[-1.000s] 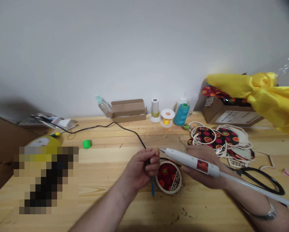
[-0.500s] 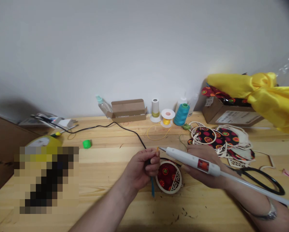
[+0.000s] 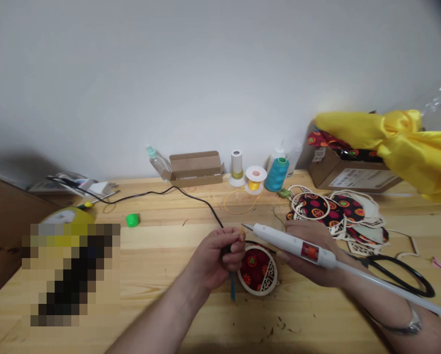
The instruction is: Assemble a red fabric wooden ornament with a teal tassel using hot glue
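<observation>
My left hand (image 3: 218,255) is closed, pinching the end of a small yellow cord (image 3: 242,230) between thumb and fingertips. Below its fingers hangs a narrow blue strip (image 3: 232,289); its upper part is hidden in the hand. In my right hand (image 3: 318,241) is a white pen-shaped hot glue gun (image 3: 279,237), a long translucent glue stick (image 3: 390,289) running out of its rear. The metal nozzle points left, close to the yellow cord end. Between the hands, a round dark-red patterned fabric piece (image 3: 253,270) with a pale rim and lattice lies on the table.
Black-handled scissors (image 3: 400,275) and a pile of patterned fabric and lattice cutouts (image 3: 347,209) lie at the right. Along the wall stand a blue thread cone (image 3: 277,174), a yellow cord spool (image 3: 255,179), an open cardboard box (image 3: 196,169) and a spray bottle (image 3: 158,164). A black cable (image 3: 191,195) crosses the table.
The yellow cord end and the glue gun's nozzle have shifted very slightly relative to each other. Both hands keep their grips; little else differs.
</observation>
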Available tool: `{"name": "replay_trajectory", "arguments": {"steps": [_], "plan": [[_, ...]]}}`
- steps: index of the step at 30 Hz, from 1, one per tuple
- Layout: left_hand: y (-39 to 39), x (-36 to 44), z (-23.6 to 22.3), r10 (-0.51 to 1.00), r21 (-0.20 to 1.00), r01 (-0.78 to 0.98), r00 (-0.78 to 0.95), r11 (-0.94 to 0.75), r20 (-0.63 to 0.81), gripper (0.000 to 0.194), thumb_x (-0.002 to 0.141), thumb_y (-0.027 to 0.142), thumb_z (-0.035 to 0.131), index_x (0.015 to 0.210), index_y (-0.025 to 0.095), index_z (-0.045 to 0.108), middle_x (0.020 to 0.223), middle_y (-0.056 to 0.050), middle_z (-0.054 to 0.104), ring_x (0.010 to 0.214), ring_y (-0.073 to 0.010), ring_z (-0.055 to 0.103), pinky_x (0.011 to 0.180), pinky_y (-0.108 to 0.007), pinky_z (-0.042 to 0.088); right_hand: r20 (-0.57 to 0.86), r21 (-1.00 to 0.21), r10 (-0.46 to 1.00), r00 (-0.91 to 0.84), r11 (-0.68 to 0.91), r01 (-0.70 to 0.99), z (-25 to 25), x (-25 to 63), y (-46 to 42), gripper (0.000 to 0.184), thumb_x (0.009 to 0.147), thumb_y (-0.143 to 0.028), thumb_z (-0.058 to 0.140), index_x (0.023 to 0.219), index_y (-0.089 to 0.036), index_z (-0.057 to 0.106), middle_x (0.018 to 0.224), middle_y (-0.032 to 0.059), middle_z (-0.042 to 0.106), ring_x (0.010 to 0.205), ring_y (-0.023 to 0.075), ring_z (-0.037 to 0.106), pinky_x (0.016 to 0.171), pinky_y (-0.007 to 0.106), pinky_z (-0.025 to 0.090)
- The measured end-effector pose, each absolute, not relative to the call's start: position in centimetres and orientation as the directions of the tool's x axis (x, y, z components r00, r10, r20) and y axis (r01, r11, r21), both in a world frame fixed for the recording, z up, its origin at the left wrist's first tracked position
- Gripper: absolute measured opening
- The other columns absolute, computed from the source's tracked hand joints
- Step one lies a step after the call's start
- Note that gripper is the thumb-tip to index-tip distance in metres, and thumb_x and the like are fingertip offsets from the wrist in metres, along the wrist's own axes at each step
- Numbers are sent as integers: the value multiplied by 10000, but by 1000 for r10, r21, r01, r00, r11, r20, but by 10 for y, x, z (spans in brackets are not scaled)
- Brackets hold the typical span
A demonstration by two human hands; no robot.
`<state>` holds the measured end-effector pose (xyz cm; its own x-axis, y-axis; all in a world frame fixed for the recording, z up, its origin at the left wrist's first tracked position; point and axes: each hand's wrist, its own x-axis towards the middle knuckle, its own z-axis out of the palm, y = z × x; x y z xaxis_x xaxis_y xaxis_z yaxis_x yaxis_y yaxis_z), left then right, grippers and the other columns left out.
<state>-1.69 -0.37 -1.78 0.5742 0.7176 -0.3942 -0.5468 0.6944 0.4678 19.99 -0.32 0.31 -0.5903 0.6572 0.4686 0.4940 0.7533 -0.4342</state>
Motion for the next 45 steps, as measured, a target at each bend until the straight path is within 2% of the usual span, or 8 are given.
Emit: {"name": "replay_trajectory", "arguments": {"steps": [5, 10, 15, 21, 28, 38, 45], "plan": [[-2, -17, -18, 738, 483, -560, 553, 673, -388, 110, 747, 115, 606, 652, 77, 564, 507, 55, 408, 360, 5, 256, 355, -116, 174, 507, -434, 644, -574, 765, 475, 3, 199, -2, 294, 862, -303, 478, 593, -224, 389, 506, -34, 421, 451, 113, 379, 432, 279, 264], [-2, -16, -19, 756, 494, -574, 530, 653, -384, 139, 746, 107, 605, 620, 88, 547, 489, 56, 407, 356, 2, 244, 351, -119, 168, 446, -439, 649, -616, 759, 481, 0, 197, -4, 259, 855, -318, 495, 623, -217, 444, 528, -24, 454, 474, 116, 400, 441, 280, 278], [-4, -15, -18, 780, 544, -561, 495, 623, -383, 130, 754, 120, 607, 638, 83, 563, 497, 50, 422, 360, 3, 254, 358, -120, 173, 429, -435, 672, -604, 740, 513, -1, 199, -3, 298, 865, -322, 479, 593, -213, 426, 517, -23, 441, 472, 117, 401, 447, 280, 266], [-4, -16, -15, 798, 555, -574, 454, 602, -395, 108, 720, 122, 639, 645, 79, 574, 501, 56, 425, 356, 7, 268, 356, -115, 173, 496, -450, 681, -538, 732, 511, -2, 202, -2, 294, 860, -297, 499, 590, -208, 424, 527, -31, 420, 478, 109, 392, 464, 258, 275], [-3, -16, -15, 788, 533, -580, 477, 616, -390, 122, 719, 115, 638, 636, 86, 555, 502, 62, 416, 357, 9, 252, 353, -111, 176, 442, -433, 667, -600, 744, 509, -3, 201, -4, 279, 859, -313, 512, 612, -188, 475, 543, -30, 460, 499, 98, 399, 479, 248, 256], [-2, -16, -17, 771, 554, -541, 509, 632, -383, 151, 740, 149, 628, 638, 99, 528, 508, 65, 392, 362, 8, 237, 359, -114, 164, 440, -436, 665, -603, 746, 504, 3, 200, -5, 288, 871, -305, 488, 604, -200, 459, 532, -20, 464, 493, 111, 413, 473, 264, 265], [-3, -16, -15, 774, 560, -537, 495, 630, -396, 148, 723, 151, 639, 636, 104, 528, 502, 69, 388, 356, 8, 229, 356, -112, 169, 418, -395, 658, -626, 752, 527, 0, 200, -5, 289, 861, -316, 477, 592, -216, 448, 518, -18, 461, 480, 130, 415, 458, 288, 274]]}}
